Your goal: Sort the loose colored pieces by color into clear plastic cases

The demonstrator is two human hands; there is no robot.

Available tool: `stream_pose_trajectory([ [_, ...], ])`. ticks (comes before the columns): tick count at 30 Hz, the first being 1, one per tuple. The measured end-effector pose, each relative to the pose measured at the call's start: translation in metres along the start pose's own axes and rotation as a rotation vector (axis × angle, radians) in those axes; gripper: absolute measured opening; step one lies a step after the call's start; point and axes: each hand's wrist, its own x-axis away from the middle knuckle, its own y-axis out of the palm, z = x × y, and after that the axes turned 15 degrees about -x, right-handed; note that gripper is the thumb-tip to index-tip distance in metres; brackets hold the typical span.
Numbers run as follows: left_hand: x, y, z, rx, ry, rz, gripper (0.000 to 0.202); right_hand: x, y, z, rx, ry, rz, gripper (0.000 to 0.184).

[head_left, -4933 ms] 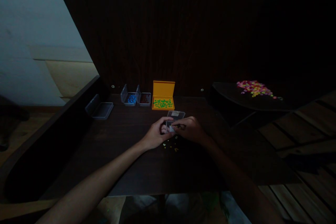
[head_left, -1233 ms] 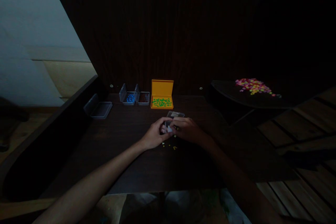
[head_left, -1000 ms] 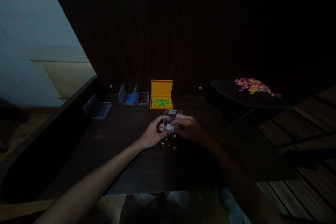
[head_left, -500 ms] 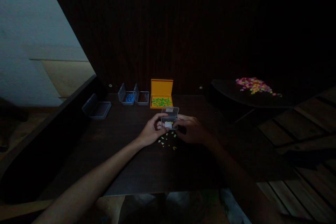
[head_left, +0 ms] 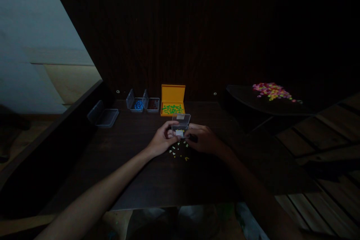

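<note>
My left hand point(head_left: 163, 138) grips a small clear plastic box point(head_left: 180, 126) by its left side, thumb along the front. The box's hinged lid stands up at the back, and a white label and some yellow bits show in it. At the box's right front corner is my right hand point(head_left: 203, 138), its fingers curled together; what they hold, if anything, is hidden. Just below the box, several small pale and yellow pieces point(head_left: 178, 150) lie scattered on the dark table point(head_left: 157, 183).
Behind the box stands an open yellow case point(head_left: 173, 92) with green pieces. To its left are clear boxes with blue pieces point(head_left: 138, 105) and dark red pieces point(head_left: 153, 104). Another open clear box point(head_left: 108, 117) lies further left. Colourful pieces point(head_left: 271, 91) are heaped on a right-hand shelf.
The clear box has shifted very slightly left with my left hand. My right hand's fingers have moved a little left at the box's front corner. The scattered pieces look unchanged.
</note>
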Motion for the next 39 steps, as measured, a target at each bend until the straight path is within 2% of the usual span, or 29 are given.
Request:
stream_pose_trajectory([
  [14,0.002,0.003,-0.002,-0.022,0.018,-0.014,0.057,0.001,0.007,-0.001,0.086,0.000,-0.013,0.033],
  [21,0.002,0.003,-0.002,-0.017,0.016,-0.032,0.057,0.003,0.008,0.001,0.107,-0.015,-0.033,0.021],
  [30,0.002,0.003,0.000,0.038,-0.017,-0.025,0.058,0.005,0.012,0.000,0.342,0.014,-0.004,0.033],
  [39,0.000,0.001,-0.003,0.052,-0.014,-0.005,0.059,0.005,0.012,-0.001,0.389,-0.001,-0.010,0.035],
])
